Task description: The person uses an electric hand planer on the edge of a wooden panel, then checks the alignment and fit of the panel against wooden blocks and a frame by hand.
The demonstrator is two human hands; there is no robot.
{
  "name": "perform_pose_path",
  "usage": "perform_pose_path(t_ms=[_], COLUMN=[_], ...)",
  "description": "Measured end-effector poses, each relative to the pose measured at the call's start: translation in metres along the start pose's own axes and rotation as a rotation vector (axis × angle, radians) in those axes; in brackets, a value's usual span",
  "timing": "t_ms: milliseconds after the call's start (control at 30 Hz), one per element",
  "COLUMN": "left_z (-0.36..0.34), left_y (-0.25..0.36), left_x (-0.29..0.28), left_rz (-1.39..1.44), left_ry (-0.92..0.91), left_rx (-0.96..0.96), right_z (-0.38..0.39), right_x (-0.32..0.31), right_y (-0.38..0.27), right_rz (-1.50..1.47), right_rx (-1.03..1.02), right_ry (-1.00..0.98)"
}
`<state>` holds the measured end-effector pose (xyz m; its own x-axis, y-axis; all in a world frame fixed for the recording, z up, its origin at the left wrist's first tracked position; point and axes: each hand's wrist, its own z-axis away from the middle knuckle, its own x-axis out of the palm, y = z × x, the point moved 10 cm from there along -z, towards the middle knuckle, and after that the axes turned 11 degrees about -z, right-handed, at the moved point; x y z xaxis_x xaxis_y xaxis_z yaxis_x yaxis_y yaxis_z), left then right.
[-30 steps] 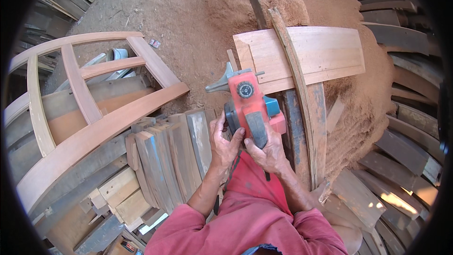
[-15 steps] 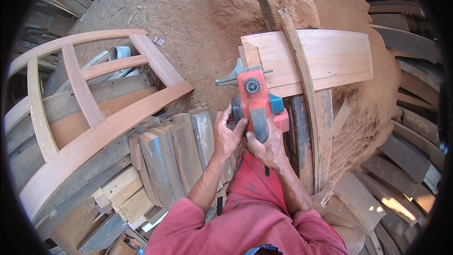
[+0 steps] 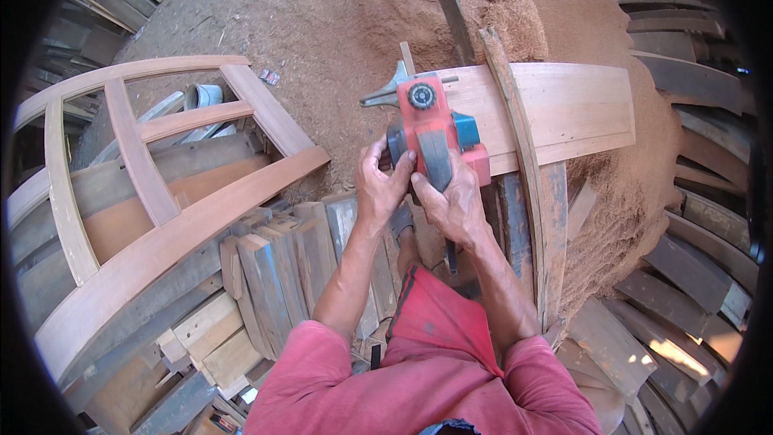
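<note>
Red-bodied power planer (image 3: 432, 118) with a black dial (image 3: 421, 96) is sitting between my hands, overlapping the left end of a pale pinkish wooden panel (image 3: 576, 105); contact I cannot tell. Right hand (image 3: 457, 205) is clamping its dark grey handle (image 3: 436, 161), left hand (image 3: 382, 187) cupping its round black housing (image 3: 395, 142). Rough weathered wooden strip (image 3: 516, 117) is crossing the panel, reddish-brown sawdust (image 3: 620, 217) spreading beside.
</note>
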<state>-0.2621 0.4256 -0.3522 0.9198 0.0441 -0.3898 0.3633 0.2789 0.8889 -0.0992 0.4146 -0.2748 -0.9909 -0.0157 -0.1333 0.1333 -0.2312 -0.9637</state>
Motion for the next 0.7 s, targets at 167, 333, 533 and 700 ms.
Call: perform_pose_path(t_ms=[167, 333, 533, 700], left_z=[-0.048, -0.096, -0.007, 0.077], left_y=[0.012, 0.039, 0.016, -0.077], left_x=[0.002, -0.01, -0.063, -0.115], left_rz=[0.115, 0.095, 0.057, 0.237], left_ry=[-0.02, -0.092, 0.071, 0.239], left_rx=[0.035, -0.026, 0.054, -0.149], right_z=[-0.045, -0.094, -0.011, 0.068], right_x=[0.003, 0.016, 0.031, 0.027], right_y=[-0.016, -0.031, -0.041, -0.011], right_rz=[-0.022, -0.159, -0.1, -0.219], right_rx=[-0.126, -0.076, -0.266, 0.057], right_ry=[0.02, -0.062, -0.203, -0.292])
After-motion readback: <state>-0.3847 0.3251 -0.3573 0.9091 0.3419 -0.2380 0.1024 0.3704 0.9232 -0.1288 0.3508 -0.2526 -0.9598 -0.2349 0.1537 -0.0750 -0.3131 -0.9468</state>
